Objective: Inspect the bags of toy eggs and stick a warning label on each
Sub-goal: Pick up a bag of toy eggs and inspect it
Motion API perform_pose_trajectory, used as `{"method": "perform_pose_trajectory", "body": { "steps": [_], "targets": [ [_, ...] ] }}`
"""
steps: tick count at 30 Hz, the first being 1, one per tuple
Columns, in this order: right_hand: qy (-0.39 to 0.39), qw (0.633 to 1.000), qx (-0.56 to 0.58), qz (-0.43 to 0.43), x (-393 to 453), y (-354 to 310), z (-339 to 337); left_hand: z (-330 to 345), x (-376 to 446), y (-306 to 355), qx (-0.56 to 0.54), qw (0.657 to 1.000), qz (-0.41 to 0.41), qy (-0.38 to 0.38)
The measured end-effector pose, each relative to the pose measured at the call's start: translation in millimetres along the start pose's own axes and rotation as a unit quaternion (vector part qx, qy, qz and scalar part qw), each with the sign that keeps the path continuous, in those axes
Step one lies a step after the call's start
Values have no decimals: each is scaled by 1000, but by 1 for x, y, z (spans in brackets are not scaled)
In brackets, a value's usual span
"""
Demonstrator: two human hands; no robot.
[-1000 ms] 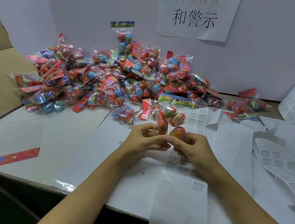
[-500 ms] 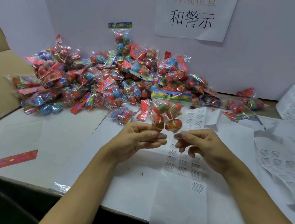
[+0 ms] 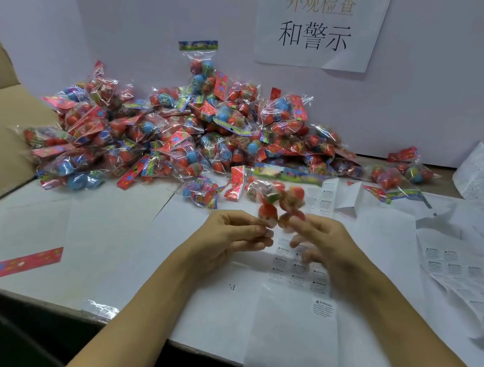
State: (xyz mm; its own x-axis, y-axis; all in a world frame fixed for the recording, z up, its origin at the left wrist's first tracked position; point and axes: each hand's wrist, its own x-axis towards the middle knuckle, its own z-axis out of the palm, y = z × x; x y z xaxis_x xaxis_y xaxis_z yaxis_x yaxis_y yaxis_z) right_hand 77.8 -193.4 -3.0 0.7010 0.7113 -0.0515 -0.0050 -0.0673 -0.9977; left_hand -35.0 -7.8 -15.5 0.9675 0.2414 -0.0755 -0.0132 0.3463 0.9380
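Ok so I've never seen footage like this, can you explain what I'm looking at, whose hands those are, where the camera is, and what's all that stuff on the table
There is no machine here. The camera sits on a person's head and looks down, so the two arms are their own. The left hand pinches the bottom of a clear bag of toy eggs; the right hand is blurred beside it, so its grip is unclear. Behind lies a big pile of bags against the wall. Under the hands is a sheet of warning labels on a white table. More label sheets lie to the right, and a paper sign hangs above.
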Motion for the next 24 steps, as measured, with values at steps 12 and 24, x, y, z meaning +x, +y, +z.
{"method": "perform_pose_trajectory", "body": {
  "steps": [12, 24],
  "targets": [
    [1, 999, -31, 21, 3, 0, 7, 4, -3, 3, 1, 1000, -16, 12],
    [-43, 998, 26, 29, 3, -4, -11, 0, 0, 5, 5, 1000, -10, 26]
  ]
}}
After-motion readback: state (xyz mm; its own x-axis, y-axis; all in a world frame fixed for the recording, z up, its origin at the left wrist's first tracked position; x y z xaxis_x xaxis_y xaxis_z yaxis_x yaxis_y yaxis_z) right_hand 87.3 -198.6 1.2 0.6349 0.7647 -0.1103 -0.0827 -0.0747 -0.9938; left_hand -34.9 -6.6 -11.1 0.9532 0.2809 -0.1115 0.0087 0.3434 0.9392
